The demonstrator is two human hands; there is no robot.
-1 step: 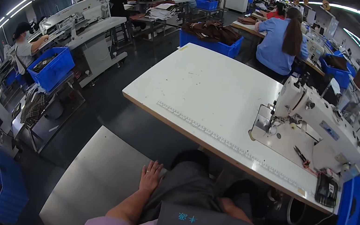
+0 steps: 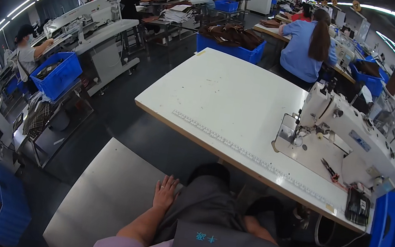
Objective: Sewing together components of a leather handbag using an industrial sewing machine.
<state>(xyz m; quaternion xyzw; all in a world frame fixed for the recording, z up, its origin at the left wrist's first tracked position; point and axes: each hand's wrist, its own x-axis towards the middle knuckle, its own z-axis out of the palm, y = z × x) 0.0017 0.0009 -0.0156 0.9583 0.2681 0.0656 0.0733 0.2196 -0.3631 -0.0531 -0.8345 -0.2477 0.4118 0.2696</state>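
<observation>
My left hand (image 2: 165, 191) lies flat with its fingers stretched out, a ring on one of them. It rests at the edge of a bare metal side table (image 2: 100, 185), against my thigh in grey cloth. My right forearm (image 2: 258, 229) reaches forward between the thighs; its hand is hidden behind the leg. Ahead is a white sewing table (image 2: 234, 88) with a white sewing machine (image 2: 356, 130) on its right. A ruler strip (image 2: 249, 156) runs along the near edge. Thread snips (image 2: 329, 169) lie beside the machine, and a dark plaid piece (image 2: 358, 207) is at the near right corner.
A tall blue bin (image 2: 389, 231) stands right of the table. Beyond the far edge is a blue crate (image 2: 230, 46) of brown pieces. A person in blue (image 2: 305, 47) sits nearby; others work at machines. Another blue crate (image 2: 56, 73) stands at left.
</observation>
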